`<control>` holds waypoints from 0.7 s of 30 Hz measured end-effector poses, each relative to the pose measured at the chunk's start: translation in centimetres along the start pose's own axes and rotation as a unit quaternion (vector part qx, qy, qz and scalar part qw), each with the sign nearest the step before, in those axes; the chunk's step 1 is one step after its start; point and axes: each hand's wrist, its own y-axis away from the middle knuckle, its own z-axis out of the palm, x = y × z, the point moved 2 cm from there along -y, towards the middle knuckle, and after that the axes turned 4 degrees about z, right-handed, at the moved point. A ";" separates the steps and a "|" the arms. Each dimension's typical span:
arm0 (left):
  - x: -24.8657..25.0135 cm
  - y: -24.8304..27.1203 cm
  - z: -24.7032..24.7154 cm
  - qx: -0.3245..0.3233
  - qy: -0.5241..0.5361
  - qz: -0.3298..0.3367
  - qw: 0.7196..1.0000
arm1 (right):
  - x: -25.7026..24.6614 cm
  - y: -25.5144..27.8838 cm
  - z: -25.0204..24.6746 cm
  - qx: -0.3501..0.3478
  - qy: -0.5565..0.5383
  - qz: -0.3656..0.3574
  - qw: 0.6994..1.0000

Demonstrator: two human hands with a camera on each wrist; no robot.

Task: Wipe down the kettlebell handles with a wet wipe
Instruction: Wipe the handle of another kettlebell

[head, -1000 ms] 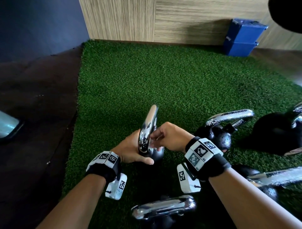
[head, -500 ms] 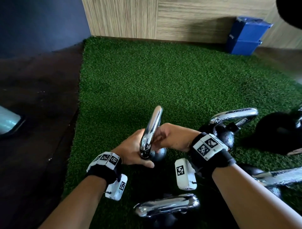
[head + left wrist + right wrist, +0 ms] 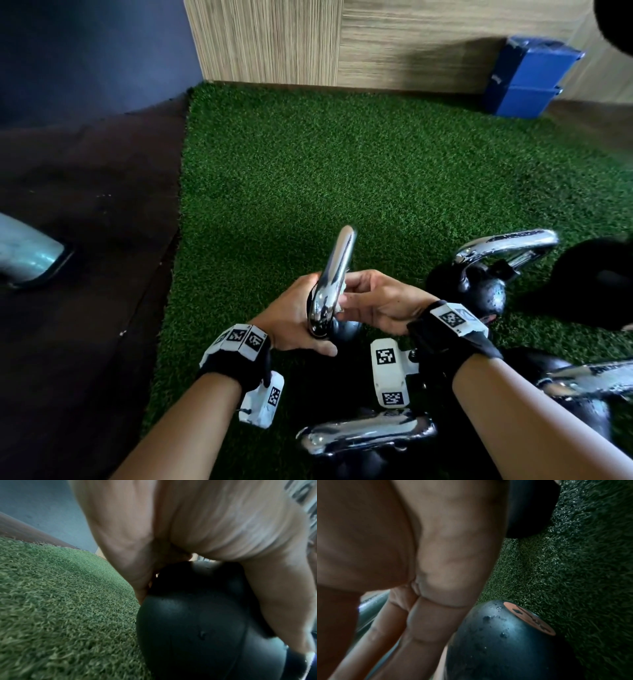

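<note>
While the right hand [image 3: 373, 305] curls its fingers against the chrome handle [image 3: 334, 274] at centre frame, a scrap of white wet wipe [image 3: 339, 308] shows pinched beneath them. The left hand [image 3: 291, 322] wraps the handle's lower bend, thumb laid along the bottom, steadying the black kettlebell [image 3: 205, 628] on the green turf [image 3: 342, 164]. This handle looks mid-wipe; three more chrome handles wait at lower centre and right, their state unclear. The gripped handle gleams, mirror-bright and standing edge-on.
</note>
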 end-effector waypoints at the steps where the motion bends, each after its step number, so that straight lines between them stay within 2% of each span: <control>1: 0.0 0.2 0.1 0.002 0.002 -0.001 1.000 | -0.1 0.0 0.1 0.003 -0.004 0.000 1.000; 6: 0.6 0.7 0.2 0.020 -0.021 0.003 1.000 | -1.0 0.0 0.1 0.086 -0.072 -0.057 0.992; 8: 0.9 0.8 0.1 0.022 -0.027 0.004 0.999 | -1.0 0.2 0.2 0.091 -0.071 -0.060 0.992; 11: 1.2 1.1 0.1 0.015 -0.025 0.008 1.000 | -1.0 0.0 0.4 0.105 -0.032 -0.062 0.992; 17: 1.4 1.0 0.1 0.024 -0.028 -0.009 0.999 | -1.1 -1.4 -0.6 0.236 0.013 -0.136 0.962; 19: 1.3 1.2 0.1 0.025 -0.035 -0.005 0.999 | -1.0 -1.2 -0.7 0.254 0.060 -0.142 0.955; 21: 1.1 1.3 0.2 0.029 -0.031 -0.002 0.999 | -1.1 -0.9 -0.7 0.290 0.145 -0.150 0.934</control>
